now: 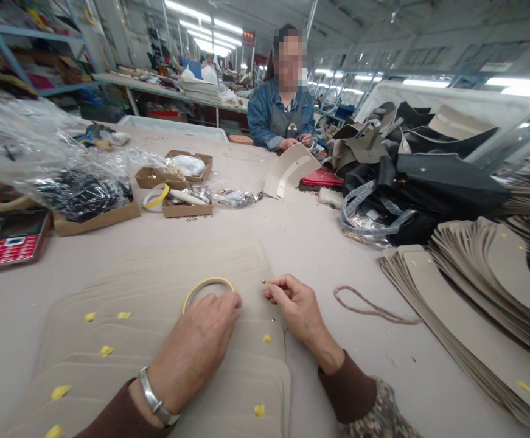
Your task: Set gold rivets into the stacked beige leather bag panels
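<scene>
My left hand is closed round a roll of yellow tape, whose ring stands up behind the fingers. My right hand is pinched shut at the right edge of the beige panels, on what looks like a small piece of yellow tape. A tiny metal stud shows right at those fingertips; another stud lies closer to me. The overlapping beige panels spread beneath my left hand, with yellow tape bits stuck on several of them.
Fanned stacks of beige strips lie at the right, beside a brown cord loop. Behind them are a black bag and a heap of pieces. Cardboard boxes and a red phone stand left. A co-worker sits opposite.
</scene>
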The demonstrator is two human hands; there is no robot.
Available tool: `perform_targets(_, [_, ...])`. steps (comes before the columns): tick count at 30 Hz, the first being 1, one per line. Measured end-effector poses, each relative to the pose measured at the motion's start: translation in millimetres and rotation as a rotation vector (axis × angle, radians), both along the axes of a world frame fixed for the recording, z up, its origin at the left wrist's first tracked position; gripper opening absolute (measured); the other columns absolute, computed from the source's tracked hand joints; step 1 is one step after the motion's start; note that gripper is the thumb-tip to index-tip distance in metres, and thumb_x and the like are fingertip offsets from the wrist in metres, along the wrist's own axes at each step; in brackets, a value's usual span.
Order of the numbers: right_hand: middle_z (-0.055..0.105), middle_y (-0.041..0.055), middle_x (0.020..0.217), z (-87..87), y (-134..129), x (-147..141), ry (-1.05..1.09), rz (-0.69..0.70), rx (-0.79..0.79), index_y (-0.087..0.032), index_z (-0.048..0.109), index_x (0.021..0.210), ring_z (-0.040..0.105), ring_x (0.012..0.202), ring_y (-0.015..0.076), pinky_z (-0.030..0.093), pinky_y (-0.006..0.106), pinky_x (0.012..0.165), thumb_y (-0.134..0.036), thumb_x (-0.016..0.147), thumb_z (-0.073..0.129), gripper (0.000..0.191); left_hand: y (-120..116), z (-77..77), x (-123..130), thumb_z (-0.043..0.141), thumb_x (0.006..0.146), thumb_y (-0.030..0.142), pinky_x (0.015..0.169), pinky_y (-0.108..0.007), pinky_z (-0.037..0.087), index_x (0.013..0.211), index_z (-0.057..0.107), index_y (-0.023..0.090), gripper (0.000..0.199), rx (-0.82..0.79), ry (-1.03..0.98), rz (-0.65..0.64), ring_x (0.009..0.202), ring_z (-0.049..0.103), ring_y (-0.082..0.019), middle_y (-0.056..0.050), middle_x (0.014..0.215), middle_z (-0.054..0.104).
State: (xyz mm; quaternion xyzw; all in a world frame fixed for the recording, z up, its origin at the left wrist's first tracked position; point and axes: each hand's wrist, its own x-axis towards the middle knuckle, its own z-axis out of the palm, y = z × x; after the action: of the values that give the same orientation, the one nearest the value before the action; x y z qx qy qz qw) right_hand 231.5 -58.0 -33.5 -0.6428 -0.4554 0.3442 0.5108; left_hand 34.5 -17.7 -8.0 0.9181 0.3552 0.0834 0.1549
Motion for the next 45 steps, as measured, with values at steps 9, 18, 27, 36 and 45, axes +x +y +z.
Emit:
perform_targets(9, [0.061,-0.0024,0.054,17.9,-32,14,0.076,0.151,-0.451,-0.013,0.063,0.074,0.046,0.037,0.0049,0.036,0.015,0.037,-0.035,0.074,0.065,0.022,-9,-2.3,-1,0.035,0.096,0.012,0.065,-0.035,0.040,0.086,0.053,0.020,0.021,0.043,0.075,-0.068,0.074,0.052,-0.023,-0.003,0.078,0.056])
perform_targets(18, [0.060,-0.0016,0.054,10.5,-40,4,-0.088,0.138,-0.452,-0.014,0.066,0.074,0.048,0.043,0.0074,0.036,0.016,0.040,-0.028,0.078,0.059,0.016,-11,-5.7,-1,0.034,0.097,0.015,0.066,-0.035,0.038,0.087,0.052,0.021,0.021,0.032,0.044,-0.040,0.075,0.052,-0.023,-0.002,0.078,0.055])
perform_targets(27, [0.068,0.0013,0.063,19.3,-34,-5,-0.503,0.159,-0.301,-0.016,0.067,0.069,0.059,0.058,0.0130,0.040,0.021,0.055,-0.016,0.079,0.055,0.016,-10,-8.2,-1,0.034,0.098,0.017,0.066,-0.035,0.036,0.087,0.052,0.021,0.021,0.045,0.031,-0.026,0.076,0.052,-0.022,-0.002,0.078,0.055])
perform_targets(36, [0.065,-0.0023,0.060,17.1,-38,4,-0.585,0.122,-0.295,-0.017,0.062,0.097,0.057,0.055,0.0143,0.039,0.024,0.057,-0.025,0.080,0.064,0.019,-10,-7.5,-1,0.034,0.098,0.018,0.068,-0.035,0.037,0.088,0.051,0.021,0.020,0.039,0.038,-0.028,0.077,0.052,-0.022,-0.002,0.079,0.055])
perform_targets(45, [0.072,0.0019,0.073,18.7,-51,2,-0.572,0.149,-0.295,-0.020,0.072,0.075,0.062,0.065,0.0153,0.040,0.024,0.062,-0.025,0.085,0.059,0.017,-10,-8.2,-2,0.032,0.099,0.020,0.068,-0.036,0.039,0.087,0.051,0.021,0.022,0.037,0.018,-0.041,0.076,0.052,-0.023,-0.002,0.078,0.055])
